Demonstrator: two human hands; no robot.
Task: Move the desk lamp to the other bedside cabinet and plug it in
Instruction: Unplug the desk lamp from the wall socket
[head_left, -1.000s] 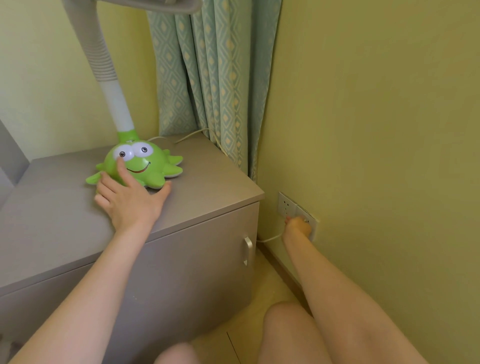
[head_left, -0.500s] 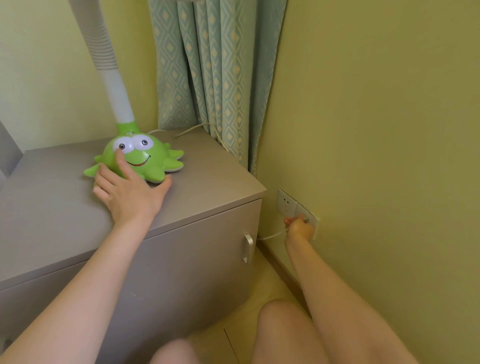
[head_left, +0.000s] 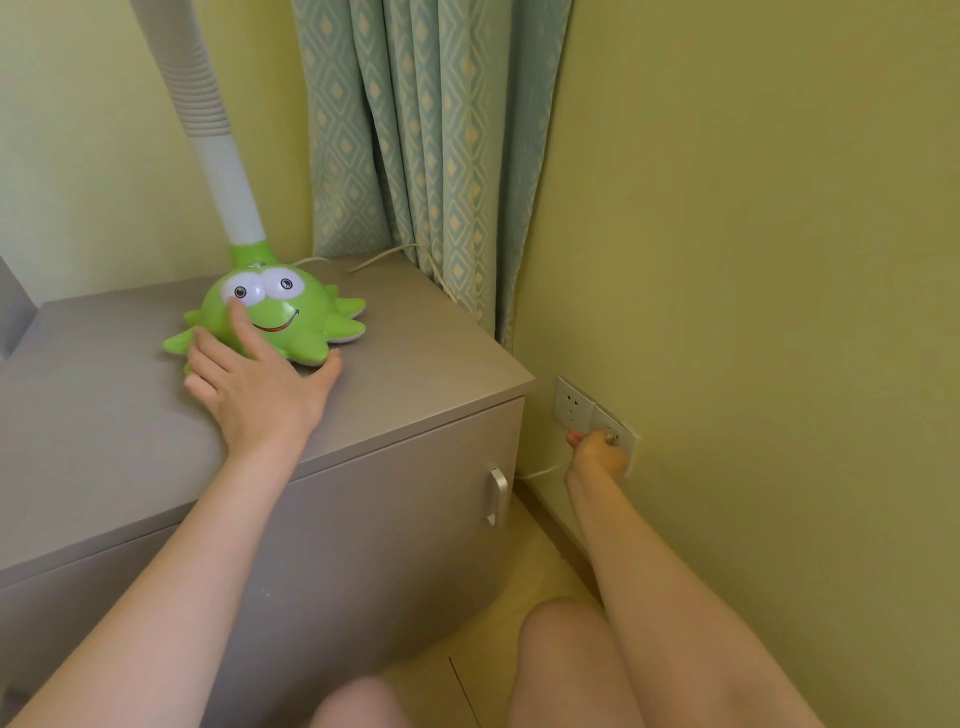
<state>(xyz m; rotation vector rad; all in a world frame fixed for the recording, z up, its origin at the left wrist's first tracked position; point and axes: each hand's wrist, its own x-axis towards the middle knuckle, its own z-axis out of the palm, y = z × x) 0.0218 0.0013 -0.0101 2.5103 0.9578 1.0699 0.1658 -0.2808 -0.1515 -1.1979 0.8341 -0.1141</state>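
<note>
Green plastic lamp (head_left: 270, 317), its base shaped like a smiling sea creature with big white eyes, stands on the grey bedside cabinet (head_left: 415, 374), toward the rear of the top; a white ribbed neck rises from it out of view; the left hand (head_left: 260, 389) lies spread against the near side of the base, forefinger up on the face below one eye, thumb beside a green foot; a pale cord (head_left: 384, 257) runs from behind the base over the back edge by the patterned curtain (head_left: 415, 130); the right hand (head_left: 597, 454) is closed at the nearer of two wall sockets (head_left: 574, 408), fingers bunched on something small, likely the plug, though I cannot tell; cord shows again below that hand.
</note>
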